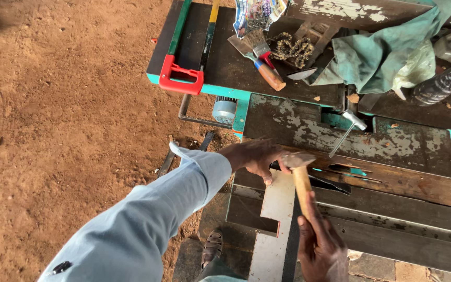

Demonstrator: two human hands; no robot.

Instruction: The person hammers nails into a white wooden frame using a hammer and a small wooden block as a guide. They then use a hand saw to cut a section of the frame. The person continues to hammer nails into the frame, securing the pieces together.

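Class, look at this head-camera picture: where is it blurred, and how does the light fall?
Head view: the hammer head is smeared by motion blur; the left hand and right hand are fairly sharp; the workbench sits in even shade, without glare; the earth floor looks warm and brighter.

1. Left hand (254, 156) comes out of a long pale blue sleeve (147, 214), cuff turned back and flaring open at the wrist.
2. That sleeve wrinkles along the forearm, with one small dark mark low near the elbow.
3. Right hand (320, 245) is bare, no sleeve showing.
4. Down below, one foot wears a dark strapped sandal (213, 247).
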